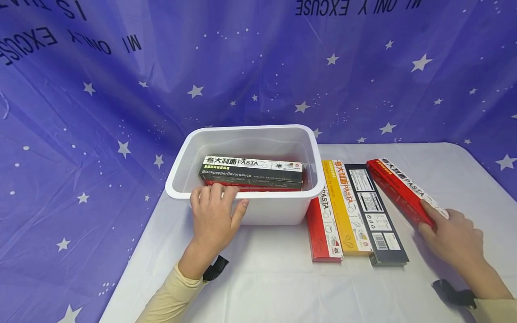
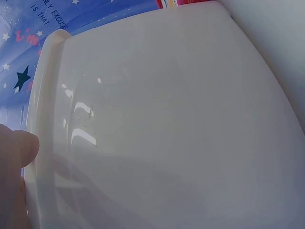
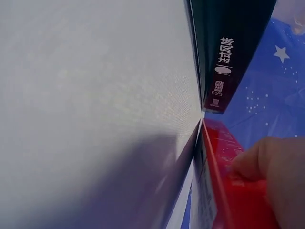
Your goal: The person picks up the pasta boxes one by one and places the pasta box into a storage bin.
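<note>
At the right, my right hand (image 1: 458, 235) grips the near end of a red pasta box (image 1: 397, 190) between thumb and fingers. In the right wrist view the thumb lies along the side of that red box (image 3: 238, 191), which slants up from the table toward the hand. My left hand (image 1: 214, 220) holds the front rim of a white plastic tub (image 1: 270, 211), its fingers hooked over the edge. Inside the tub lies a black pepper pasta box (image 1: 252, 172) above red boxes, which it partly hides. The left wrist view is mostly filled by the tub's outer wall (image 2: 157, 105).
Right of the tub, a red box (image 1: 323, 233), a yellow curry pasta box (image 1: 347, 208) and a dark box (image 1: 377, 215) lie side by side on the white tablecloth (image 1: 274, 278). The red one reaches close to the tub. A purple star-printed cloth (image 1: 258, 67) hangs behind.
</note>
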A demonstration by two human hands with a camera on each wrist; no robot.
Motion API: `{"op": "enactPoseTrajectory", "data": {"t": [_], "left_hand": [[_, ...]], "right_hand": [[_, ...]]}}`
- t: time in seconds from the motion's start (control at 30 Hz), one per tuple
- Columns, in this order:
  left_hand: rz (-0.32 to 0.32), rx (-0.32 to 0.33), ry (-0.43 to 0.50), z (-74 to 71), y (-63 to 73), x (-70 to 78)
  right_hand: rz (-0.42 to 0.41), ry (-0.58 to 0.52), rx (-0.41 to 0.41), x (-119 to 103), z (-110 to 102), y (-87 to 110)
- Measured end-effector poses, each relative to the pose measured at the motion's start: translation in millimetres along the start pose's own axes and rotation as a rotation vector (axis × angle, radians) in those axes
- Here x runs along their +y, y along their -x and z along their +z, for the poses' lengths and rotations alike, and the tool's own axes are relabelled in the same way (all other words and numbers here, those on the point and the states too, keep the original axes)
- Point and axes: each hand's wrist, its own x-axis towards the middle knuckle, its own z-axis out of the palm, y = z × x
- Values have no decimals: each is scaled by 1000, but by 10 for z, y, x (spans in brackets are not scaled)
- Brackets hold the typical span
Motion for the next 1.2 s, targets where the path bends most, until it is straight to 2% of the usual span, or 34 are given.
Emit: {"op": "enactPoseTrajectory", "data": {"t": [0.13,0.33,0.57,0.8,0.97,1.2], "left_hand": [[1,-2,1,3,1,1],[11,12,1,10,3,5],[14,18,2,6,5,1],[8,9,-8,-4,6,0],[12,2,-6,-8,4,4],[15,24,-5,2,0,0]], "right_hand": [[6,1,29,-7,-32,-15],[33,18,23,-3,-82,-27],[-49,-2,72,-45,-165,-95],[-107,-6,99,-207,-468,-281],[-195,13,144,-400,-748,-424],[-337,60,185,-789,-1112,-651]]}}
